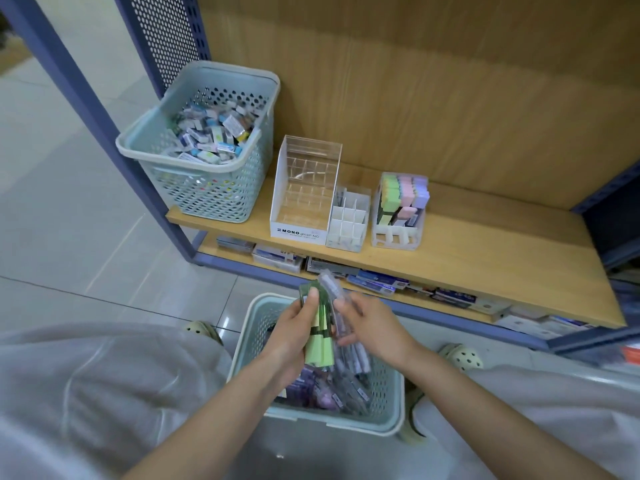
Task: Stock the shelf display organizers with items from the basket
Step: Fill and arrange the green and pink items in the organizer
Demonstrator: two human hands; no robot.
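Observation:
My left hand (290, 329) grips a bundle of green packaged items (318, 336) above the floor basket (388, 426), thumb across the top. My right hand (372, 329) pinches clear-wrapped purple items (333, 289) right beside the green ones. The pale blue basket between my knees holds more purple and clear packs (341, 389). On the wooden shelf (485, 258) stand three organizers: an empty clear MONO stand (300, 216), an empty white grid holder (348, 221), and a clear one (398, 233) holding pastel green, pink and purple items (405, 195).
A second pale blue basket (194, 161) full of small packets sits at the shelf's left end. Blue metal uprights (104, 133) frame the unit. The lower shelf holds flat boxes (374, 280). Tiled floor lies to the left.

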